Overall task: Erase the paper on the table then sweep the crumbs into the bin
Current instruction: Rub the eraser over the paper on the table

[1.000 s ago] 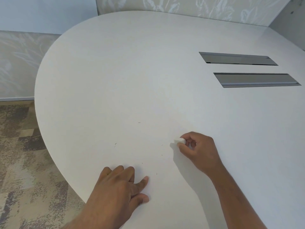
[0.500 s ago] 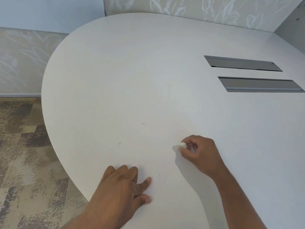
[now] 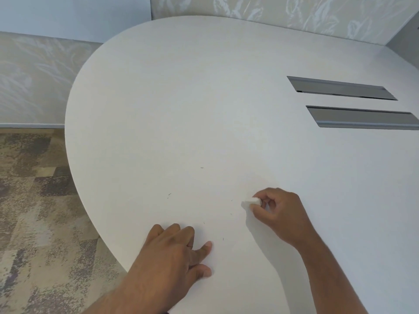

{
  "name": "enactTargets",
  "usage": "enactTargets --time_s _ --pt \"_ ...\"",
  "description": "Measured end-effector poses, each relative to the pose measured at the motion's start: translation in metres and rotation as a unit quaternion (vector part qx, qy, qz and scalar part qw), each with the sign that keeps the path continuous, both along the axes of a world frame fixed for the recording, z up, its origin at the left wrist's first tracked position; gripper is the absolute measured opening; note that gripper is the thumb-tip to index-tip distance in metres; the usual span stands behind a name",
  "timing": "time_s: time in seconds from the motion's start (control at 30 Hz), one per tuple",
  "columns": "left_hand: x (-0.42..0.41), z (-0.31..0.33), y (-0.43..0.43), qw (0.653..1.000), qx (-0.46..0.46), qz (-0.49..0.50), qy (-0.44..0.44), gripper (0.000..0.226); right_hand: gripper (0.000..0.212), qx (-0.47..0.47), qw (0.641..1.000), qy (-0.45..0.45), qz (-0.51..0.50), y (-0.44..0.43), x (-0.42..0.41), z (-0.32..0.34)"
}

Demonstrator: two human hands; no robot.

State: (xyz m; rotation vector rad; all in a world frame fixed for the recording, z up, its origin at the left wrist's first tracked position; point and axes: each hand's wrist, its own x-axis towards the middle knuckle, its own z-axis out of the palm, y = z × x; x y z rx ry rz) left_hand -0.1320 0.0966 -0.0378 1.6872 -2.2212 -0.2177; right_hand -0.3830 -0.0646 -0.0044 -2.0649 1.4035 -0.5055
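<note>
My right hand (image 3: 280,217) pinches a small white eraser (image 3: 252,201) between thumb and fingers, its tip down on the white table (image 3: 204,98). My left hand (image 3: 174,252) rests on the table near the front edge, fingers loosely bent, holding nothing. Several tiny dark eraser crumbs (image 3: 223,239) lie scattered on the surface between and beyond the hands, one crumb (image 3: 169,194) further left. No separate sheet of paper can be told apart from the white tabletop. No bin is in view.
Two grey cable slots (image 3: 340,88) (image 3: 362,117) are set into the table at the right. The rounded table edge drops to patterned carpet (image 3: 34,211) on the left. Patterned partition panels (image 3: 283,12) stand behind the table.
Both hands have kept their places on the table and the eraser stays pinched; the view has shifted slightly to the left.
</note>
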Motion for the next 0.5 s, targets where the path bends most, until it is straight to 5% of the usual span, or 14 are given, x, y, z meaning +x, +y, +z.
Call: enactTargets --time_s 0.5 --pt "0.001 -0.004 0.000 1.000 -0.001 -0.002 0.003 0.047 0.013 -0.048 0.998 0.012 -0.044 -0.022 0.014 -0.006"
